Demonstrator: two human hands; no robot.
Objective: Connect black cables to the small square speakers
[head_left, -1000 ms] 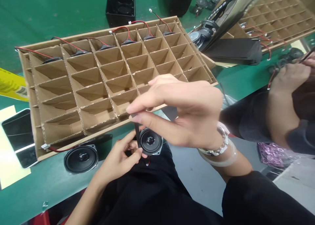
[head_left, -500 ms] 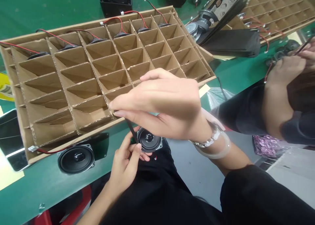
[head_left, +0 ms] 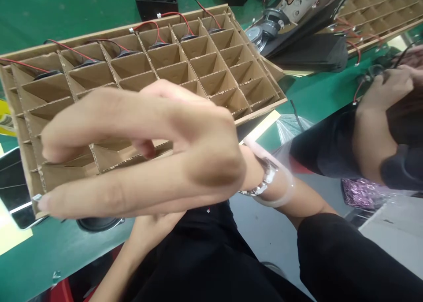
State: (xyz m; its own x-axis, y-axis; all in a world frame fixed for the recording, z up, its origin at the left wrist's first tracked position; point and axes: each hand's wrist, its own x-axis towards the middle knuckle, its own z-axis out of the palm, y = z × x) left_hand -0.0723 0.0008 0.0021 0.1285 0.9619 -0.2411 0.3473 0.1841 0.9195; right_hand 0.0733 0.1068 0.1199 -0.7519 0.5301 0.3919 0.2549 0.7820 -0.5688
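My right hand (head_left: pixel 148 152) reaches close to the camera across the near side of a cardboard tray with dividers (head_left: pixel 264 110). Its thumb and fingers are spread apart, and nothing shows between them. The thumb tip appears beside a small white wire connector (head_left: pixel 37 197) at the tray's near left corner. Behind this hand, only the heel and wrist of my left hand (head_left: pixel 157 225) show; its fingers and anything in them are hidden. A round black speaker (head_left: pixel 99 223) lies on the green table, mostly covered from sight by my right hand.
Speakers with red and black wires (head_left: pixel 160 44) sit in the tray's far row. A phone-like dark slab (head_left: pixel 16 187) lies at left. Black sheets (head_left: pixel 304 55), loose speakers (head_left: pixel 256 36) and a second divided tray (head_left: pixel 383 11) are beyond. A co-worker's hands (head_left: pixel 386 88) are at right.
My right hand has left the dark strip it pinched near the left hand's speaker, moved left and opened. It now blocks the view of that speaker, the strip and my left fingers.
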